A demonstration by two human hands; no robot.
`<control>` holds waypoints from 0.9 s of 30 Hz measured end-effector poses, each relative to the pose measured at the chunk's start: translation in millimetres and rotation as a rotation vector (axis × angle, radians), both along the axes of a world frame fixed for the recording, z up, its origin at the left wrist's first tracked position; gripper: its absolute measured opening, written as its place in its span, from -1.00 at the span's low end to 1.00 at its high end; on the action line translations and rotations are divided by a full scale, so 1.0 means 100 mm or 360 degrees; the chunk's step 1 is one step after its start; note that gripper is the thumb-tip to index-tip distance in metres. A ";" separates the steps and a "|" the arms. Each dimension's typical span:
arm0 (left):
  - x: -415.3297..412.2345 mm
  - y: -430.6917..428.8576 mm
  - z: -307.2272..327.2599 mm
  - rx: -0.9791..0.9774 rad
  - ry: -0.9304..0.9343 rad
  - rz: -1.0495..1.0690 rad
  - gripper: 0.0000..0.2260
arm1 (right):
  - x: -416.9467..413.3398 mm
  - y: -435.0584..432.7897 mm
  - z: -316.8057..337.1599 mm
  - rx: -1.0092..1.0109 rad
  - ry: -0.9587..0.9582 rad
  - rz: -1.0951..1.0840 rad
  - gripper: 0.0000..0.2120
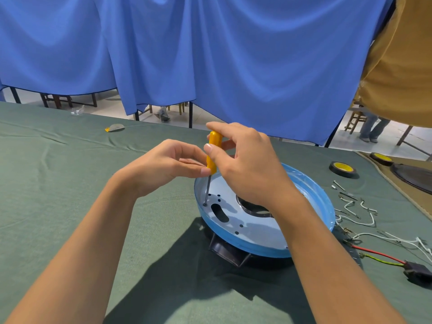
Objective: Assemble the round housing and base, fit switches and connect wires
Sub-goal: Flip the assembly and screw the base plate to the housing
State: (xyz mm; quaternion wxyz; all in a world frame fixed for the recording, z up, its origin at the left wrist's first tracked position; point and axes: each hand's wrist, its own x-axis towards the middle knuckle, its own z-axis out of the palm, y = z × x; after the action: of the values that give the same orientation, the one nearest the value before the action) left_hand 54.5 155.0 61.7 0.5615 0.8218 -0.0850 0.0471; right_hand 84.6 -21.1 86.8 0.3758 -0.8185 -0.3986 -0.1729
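Step in hand: I am driving a screw near the left edge of the round, pale metal housing with the blue film-covered rim point(323, 202). The housing sits on its black base point(224, 252), which rests on the green cloth-covered desk point(70, 183) in front of me and slightly to the right.

My right hand point(247, 160) grips the upper part of the yellow-handled screwdriver point(213, 150), with the thumb and fingers wrapped round the handle. My left hand point(168, 164) pinches the lower end of the same handle between thumb and fingertips. The steel shaft stands nearly upright, with its tip in a small hole just inside the rim, beside an oblong slot.

Recommendation: keep the shaft square to the plate and press down through the right hand while turning. The left hand should only steady the tool. In my judgement, a tilted tip could slip and score the film or the plate. Stop turning once the screw seats.

Loose white wires point(355, 220), a red and a green-yellow lead point(378, 256) and a black plug point(418, 272) lie to the right, apart from the housing.

Markings: the black tape roll with the yellow core point(343, 169) bears a label that is too small to read. I can read no other writing.
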 end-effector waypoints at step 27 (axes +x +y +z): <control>-0.05 -0.05 0.10 0.0146 0.0034 0.0039 -0.79 | 0.00 -0.05 -0.01 0.0072 -0.0049 -0.0090 -0.73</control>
State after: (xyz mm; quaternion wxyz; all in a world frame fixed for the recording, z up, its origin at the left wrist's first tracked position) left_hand 49.4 149.7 71.7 0.5234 0.8482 -0.0709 0.0411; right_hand 84.8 -25.6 86.2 0.3830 -0.8181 -0.3769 -0.2050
